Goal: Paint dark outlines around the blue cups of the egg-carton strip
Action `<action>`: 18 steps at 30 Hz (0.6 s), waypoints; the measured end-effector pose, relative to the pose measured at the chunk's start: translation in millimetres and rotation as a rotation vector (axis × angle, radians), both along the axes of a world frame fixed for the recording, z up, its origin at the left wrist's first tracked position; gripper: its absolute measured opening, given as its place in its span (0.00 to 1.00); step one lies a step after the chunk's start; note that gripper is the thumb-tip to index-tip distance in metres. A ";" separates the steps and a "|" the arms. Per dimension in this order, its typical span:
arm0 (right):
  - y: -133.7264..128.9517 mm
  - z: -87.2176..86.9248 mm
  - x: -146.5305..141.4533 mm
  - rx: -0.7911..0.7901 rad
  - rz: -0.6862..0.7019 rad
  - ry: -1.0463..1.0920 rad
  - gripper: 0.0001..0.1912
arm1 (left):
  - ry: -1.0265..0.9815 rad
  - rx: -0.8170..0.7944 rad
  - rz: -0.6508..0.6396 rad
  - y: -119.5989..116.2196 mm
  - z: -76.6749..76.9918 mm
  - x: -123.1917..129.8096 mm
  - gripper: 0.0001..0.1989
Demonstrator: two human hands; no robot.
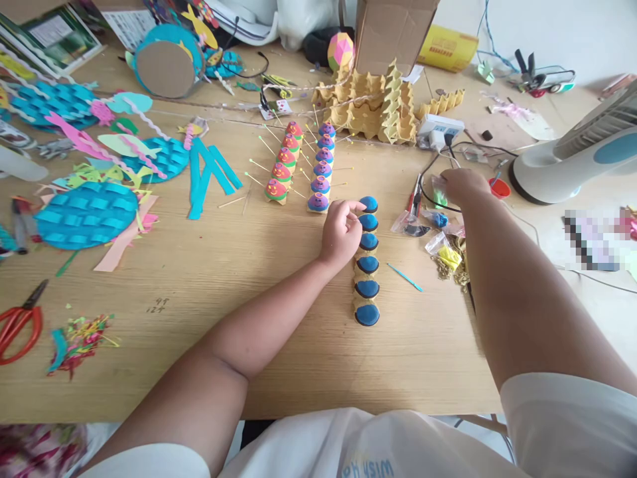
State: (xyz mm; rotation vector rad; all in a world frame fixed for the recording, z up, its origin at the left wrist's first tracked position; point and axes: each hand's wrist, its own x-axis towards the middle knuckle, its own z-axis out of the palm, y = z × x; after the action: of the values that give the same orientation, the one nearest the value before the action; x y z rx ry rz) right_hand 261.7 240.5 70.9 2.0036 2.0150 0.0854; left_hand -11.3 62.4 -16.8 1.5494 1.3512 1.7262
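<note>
A strip of egg-carton cups topped with blue clay [367,264] and dark rims runs lengthwise in front of me. My left hand [342,231] is at its far end, fingers curled, with the fingertips against the left side of the farthest blue cups. Farther right, my right hand [462,186] is bent down over some small plastic bags. Its fingers are partly hidden and look closed on a bag of green clay [440,197]. Beside it lie a bag of blue clay [438,220] and a bag of yellow clay [449,257]. A thin blue stick [405,277] lies right of the strip.
Two decorated caterpillar strips, one red [281,171] and one purple [323,168], bristle with pins beyond my left hand. Egg cartons [368,96] stand behind. A power strip [440,126] and a white fan [572,146] are to the right; scissors [22,325] and woven blue discs [87,216] to the left.
</note>
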 end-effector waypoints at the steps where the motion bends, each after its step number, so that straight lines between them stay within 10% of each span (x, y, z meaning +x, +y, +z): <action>1: -3.1 1.1 0.4 0.030 -0.021 0.008 0.21 | -0.004 0.014 -0.001 0.1 -0.3 0.0 0.20; 12: -36.4 25.1 4.4 0.791 -0.131 0.528 0.27 | 0.032 0.012 0.013 1.5 -0.1 0.2 0.20; 18: -66.2 13.8 16.2 0.602 -0.024 0.423 0.26 | 0.029 -0.009 0.012 1.5 0.8 1.3 0.20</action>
State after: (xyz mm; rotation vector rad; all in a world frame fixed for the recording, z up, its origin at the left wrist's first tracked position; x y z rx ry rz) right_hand 277.9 174.3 84.8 2.5843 2.4363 0.3225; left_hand -10.0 63.9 -16.0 1.5700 1.3827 1.7089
